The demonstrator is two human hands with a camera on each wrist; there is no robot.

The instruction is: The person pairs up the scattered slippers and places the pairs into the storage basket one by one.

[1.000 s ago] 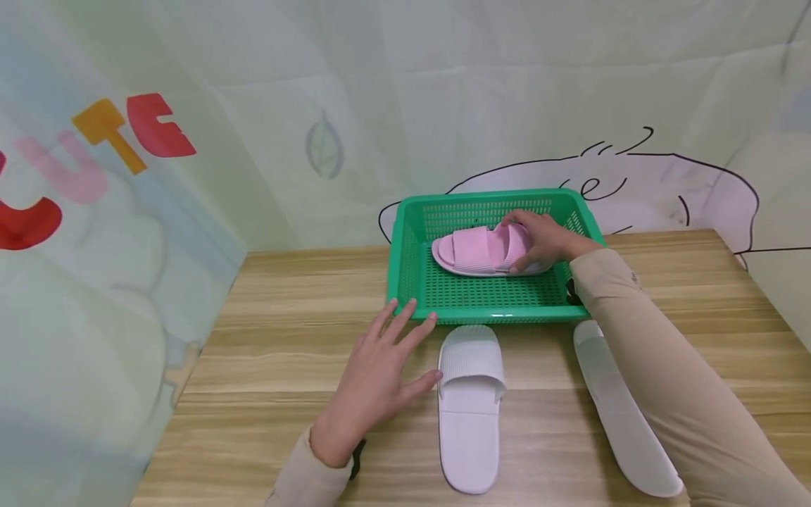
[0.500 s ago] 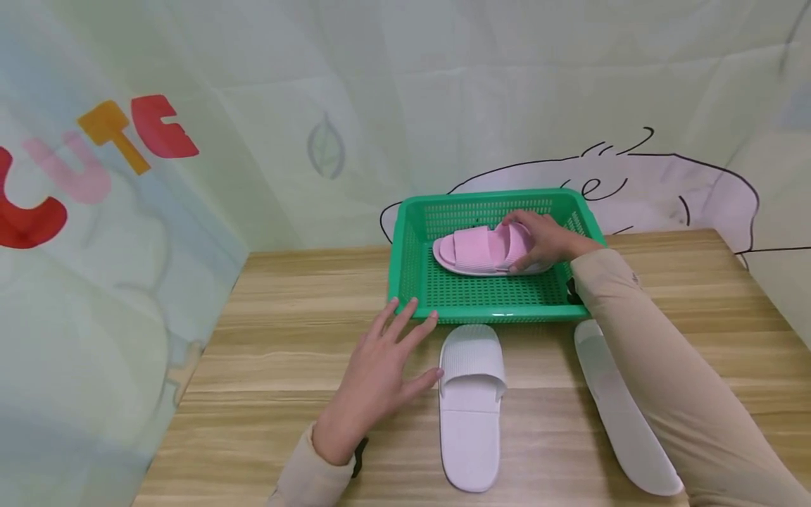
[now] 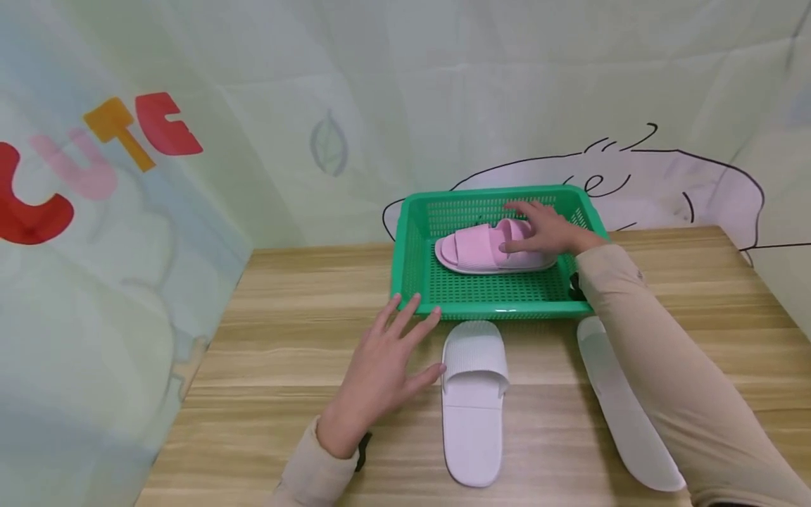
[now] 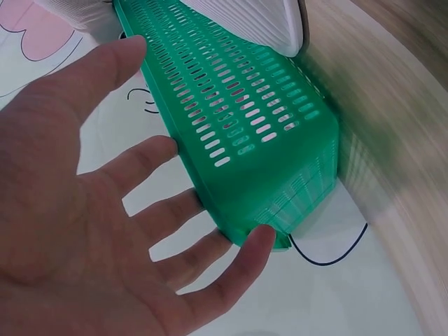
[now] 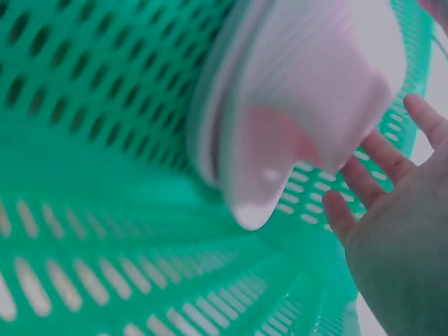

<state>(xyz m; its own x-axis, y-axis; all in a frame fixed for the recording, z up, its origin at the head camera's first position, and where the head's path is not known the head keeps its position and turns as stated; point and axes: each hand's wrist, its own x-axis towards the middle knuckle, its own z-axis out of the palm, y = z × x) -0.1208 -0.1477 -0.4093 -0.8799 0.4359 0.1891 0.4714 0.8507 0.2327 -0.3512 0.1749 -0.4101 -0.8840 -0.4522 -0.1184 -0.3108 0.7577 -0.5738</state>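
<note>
A pair of pink slippers (image 3: 475,246), one on top of the other, lies inside a green plastic basket (image 3: 500,310). Over the slippers' right end hovers my right hand (image 3: 550,231), fingers extended and the thumb spread. In the right wrist view its fingers (image 5: 381,161) are straight beside the pink strap; whether they still brush it I cannot tell. My left hand (image 3: 374,380) is spread at the basket's front left corner. Its fingertips rest against the basket rim (image 4: 183,155) in the left wrist view.
Below the basket, one white slipper (image 3: 473,443) lies on the wooden table (image 3: 304,338). A second white slipper (image 3: 636,422), set at a slant, is partly covered by my right sleeve (image 3: 665,366). A printed cloth (image 3: 266,141) hangs behind and to the left.
My right hand has let go of the pink slippers: its fingers have straightened and lifted slightly. The slippers stay in the basket, and the left hand keeps its place at the rim.
</note>
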